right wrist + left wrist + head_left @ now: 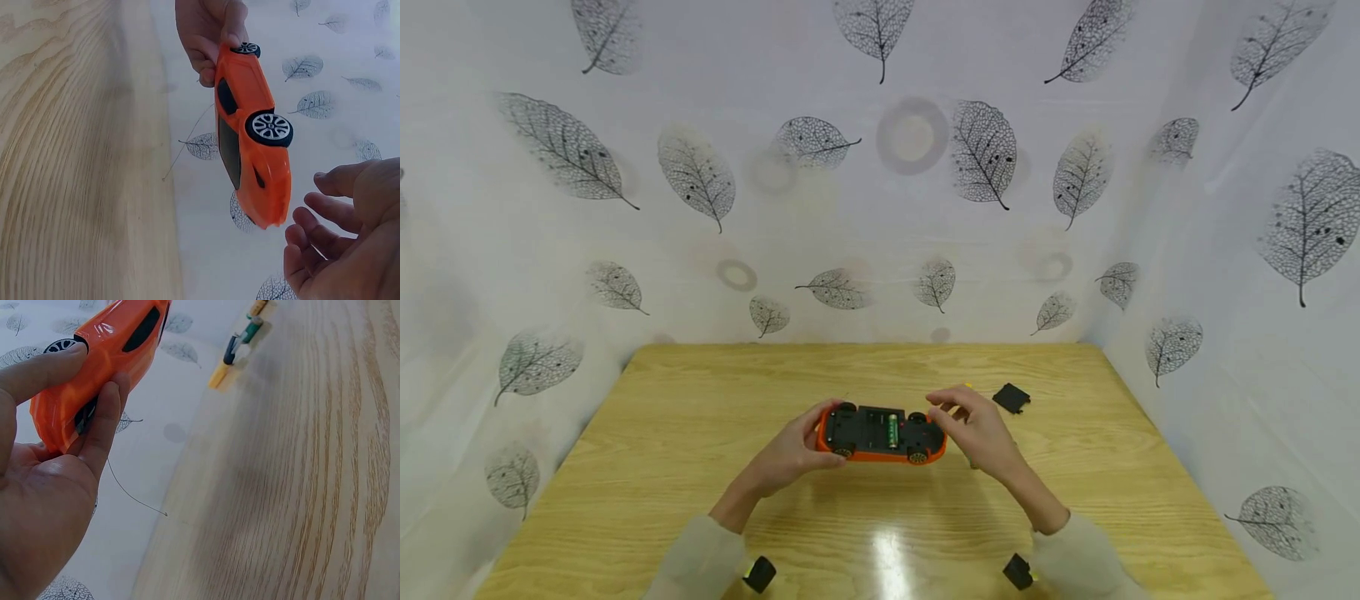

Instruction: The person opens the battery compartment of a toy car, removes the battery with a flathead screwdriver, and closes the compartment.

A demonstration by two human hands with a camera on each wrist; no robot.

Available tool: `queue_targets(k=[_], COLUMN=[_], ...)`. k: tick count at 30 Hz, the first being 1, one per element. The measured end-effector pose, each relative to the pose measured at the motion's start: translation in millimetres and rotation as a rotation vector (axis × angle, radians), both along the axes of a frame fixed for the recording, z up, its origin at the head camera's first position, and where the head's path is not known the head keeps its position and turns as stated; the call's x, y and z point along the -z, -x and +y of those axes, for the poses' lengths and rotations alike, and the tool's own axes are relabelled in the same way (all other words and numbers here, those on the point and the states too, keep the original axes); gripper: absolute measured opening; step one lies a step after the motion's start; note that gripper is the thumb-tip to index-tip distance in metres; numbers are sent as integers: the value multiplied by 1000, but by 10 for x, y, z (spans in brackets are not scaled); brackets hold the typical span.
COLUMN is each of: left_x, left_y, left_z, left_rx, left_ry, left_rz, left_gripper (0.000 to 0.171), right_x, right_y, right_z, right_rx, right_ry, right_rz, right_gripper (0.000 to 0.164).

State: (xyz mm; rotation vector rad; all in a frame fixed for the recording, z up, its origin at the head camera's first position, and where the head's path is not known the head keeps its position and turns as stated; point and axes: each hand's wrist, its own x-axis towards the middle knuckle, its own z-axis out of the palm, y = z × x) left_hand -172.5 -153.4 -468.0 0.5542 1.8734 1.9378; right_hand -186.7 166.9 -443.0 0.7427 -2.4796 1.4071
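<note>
My left hand (790,454) grips one end of an orange toy car (880,457), its black underside facing up in the head view. In the underside is an uncovered battery compartment (872,427), with one green battery (892,431) lying in it. A thin wire antenna (134,499) sticks out from the car in the left wrist view. Beside the car's other end is my right hand (977,429), its fingers loosely bent and holding nothing. The right wrist view shows a gap between these fingers (325,240) and the car.
A black battery cover (1012,398) lies on the wooden table (715,375), beyond my right hand. In the left wrist view, a yellow-ended object (219,375) and a green cylindrical piece (252,330) lie on the table. Leaf-patterned white sheeting (865,208) surrounds the table's back and sides.
</note>
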Motion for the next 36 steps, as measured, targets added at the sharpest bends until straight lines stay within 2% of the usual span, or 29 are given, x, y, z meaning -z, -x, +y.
queue_targets(k=[4,8,17,28,36], left_x=[0,2,5,13,27], left_y=[-6,-8,2,2,12], left_z=[2,3,26,20,21], left_rx=[9,9,7,22,20], left_ry=[-8,-7,-4,-15,-7], left_rz=[1,7,-5,14,44], left_gripper=[89,89,88,90,88], right_x=[-46,-78,-106,-88,-62], right_y=[-8,-7,-13,-26,-15], right_z=[-112,-189,-289,-388,-403], right_rx=[-3,-4,-24,-40,-43], right_ry=[-30,-60,-92,-159,-215], right_rz=[70,104,87,50,96], right_gripper=[21,21,23,20,20])
